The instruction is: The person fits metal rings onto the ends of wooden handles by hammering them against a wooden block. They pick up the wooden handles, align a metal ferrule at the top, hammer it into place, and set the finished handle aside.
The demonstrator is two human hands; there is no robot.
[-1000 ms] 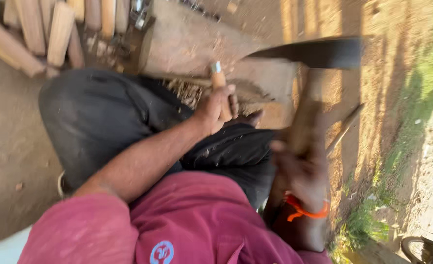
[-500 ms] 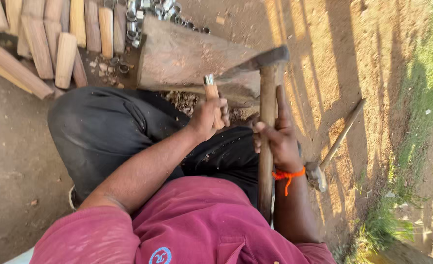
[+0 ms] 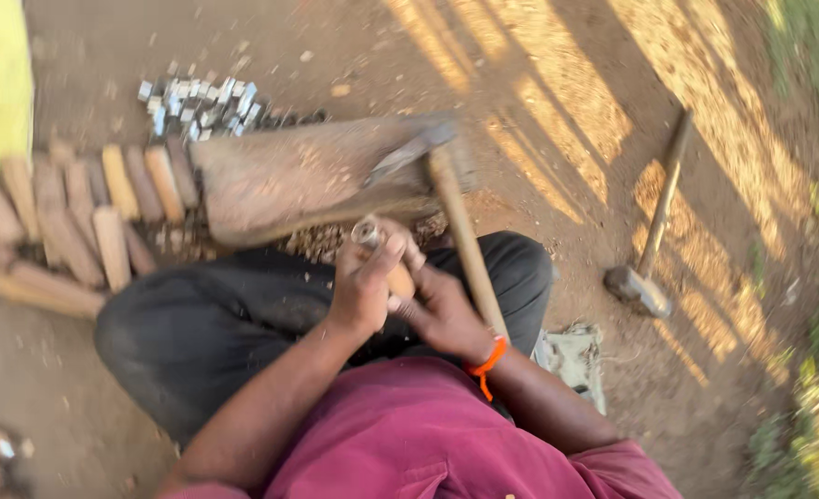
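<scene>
step: we judge fitting the metal ring on the wooden handle (image 3: 386,263) | left hand (image 3: 363,291) wraps it, right hand (image 3: 442,310) closes on it below, hammer shaft (image 3: 465,240) alongside | next: steady it upright on the block (image 3: 308,176) | far: spare hammer (image 3: 650,245)

The left hand (image 3: 361,288) grips a short round wooden handle piece with a metal ring on its end (image 3: 372,237). The right hand (image 3: 445,312), with an orange wrist band (image 3: 488,362), touches the same piece and holds a long-handled wooden hammer (image 3: 463,236), whose head rests on a worn wooden block (image 3: 289,176). Cut wooden pegs (image 3: 86,217) lie beside the block. A second hammer (image 3: 654,231) lies on the dirt, well apart.
</scene>
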